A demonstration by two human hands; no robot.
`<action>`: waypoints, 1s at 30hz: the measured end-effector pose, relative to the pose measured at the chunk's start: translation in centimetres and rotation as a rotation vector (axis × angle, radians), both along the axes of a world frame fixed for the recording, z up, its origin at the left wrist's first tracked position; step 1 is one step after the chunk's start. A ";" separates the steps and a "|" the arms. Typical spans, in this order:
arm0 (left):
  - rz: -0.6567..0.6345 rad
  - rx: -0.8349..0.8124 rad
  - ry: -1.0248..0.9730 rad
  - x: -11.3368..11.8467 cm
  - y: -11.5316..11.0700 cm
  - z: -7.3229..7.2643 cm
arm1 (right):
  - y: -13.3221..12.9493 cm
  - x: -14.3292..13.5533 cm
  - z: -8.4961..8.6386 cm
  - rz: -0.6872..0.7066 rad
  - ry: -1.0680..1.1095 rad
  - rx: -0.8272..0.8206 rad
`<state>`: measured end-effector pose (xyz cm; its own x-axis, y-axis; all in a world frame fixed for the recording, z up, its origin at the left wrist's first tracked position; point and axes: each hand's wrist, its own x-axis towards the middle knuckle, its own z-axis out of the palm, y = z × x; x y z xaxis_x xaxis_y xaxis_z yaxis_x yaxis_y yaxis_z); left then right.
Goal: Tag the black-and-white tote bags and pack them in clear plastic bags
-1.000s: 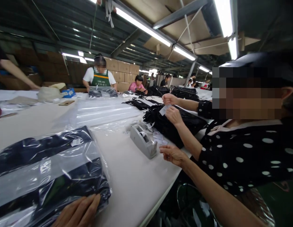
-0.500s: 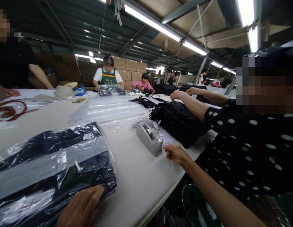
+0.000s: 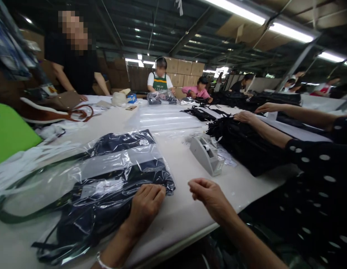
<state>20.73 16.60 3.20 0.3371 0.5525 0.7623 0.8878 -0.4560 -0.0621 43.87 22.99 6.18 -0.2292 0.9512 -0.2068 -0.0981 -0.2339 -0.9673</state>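
Observation:
A dark navy bag with a grey band lies flat on the table inside a clear plastic sleeve. Its green strap loops out to the left. My left hand rests on the near right corner of the package, fingers curled down over the plastic. Over the bare tabletop right of the package is my right hand, thumb and fingertips pinched together. Whatever may be between those fingertips is too small to make out. A grey tape dispenser stands just beyond my right hand.
A heap of black bags sits at right, where a person in a polka-dot sleeve works. Flat clear plastic sleeves lie farther back. A brown bag and a green panel are at left.
My right hand has come away from the tape dispenser's cutting end toward the package. My left hand stays at the package's corner. The view has swung left.

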 end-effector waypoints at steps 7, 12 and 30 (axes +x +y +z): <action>-0.016 -0.067 -0.010 -0.2 -0.1 -0.9 | -3.3 -8.1 -1.4 -0.090 0.109 0.043; -0.018 -0.036 -0.028 -0.1 0.1 -0.7 | -3.0 -7.9 -2.9 -0.140 0.068 0.027; -0.061 0.025 0.025 -2.8 1.5 -1.9 | -4.3 -8.1 -4.0 -0.164 0.286 -0.117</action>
